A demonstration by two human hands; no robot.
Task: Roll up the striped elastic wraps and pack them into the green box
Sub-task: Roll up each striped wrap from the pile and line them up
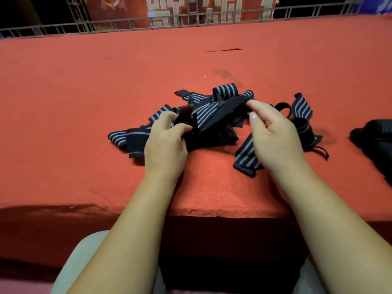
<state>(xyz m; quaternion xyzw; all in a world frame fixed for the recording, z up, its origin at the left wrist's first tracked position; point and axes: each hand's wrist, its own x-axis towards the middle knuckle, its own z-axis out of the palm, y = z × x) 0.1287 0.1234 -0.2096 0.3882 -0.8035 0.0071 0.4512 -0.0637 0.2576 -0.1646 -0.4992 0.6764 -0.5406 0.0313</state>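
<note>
A loose heap of dark navy elastic wraps with grey stripes (212,112) lies in the middle of the red cloth-covered table (84,102). My left hand (167,141) pinches one end of a wrap near its dark fastening patch. My right hand (273,132) pinches the other end of the same wrap, lifted slightly above the heap. Another striped wrap (247,154) lies partly under my right hand, and one more (302,107) sits to the right with a thin loop. No green box is in view.
A dark bundle of fabric (375,141) lies at the table's right edge. A metal grid fence (127,24) runs behind the table's far side. The table's near edge (212,215) is close to my lap.
</note>
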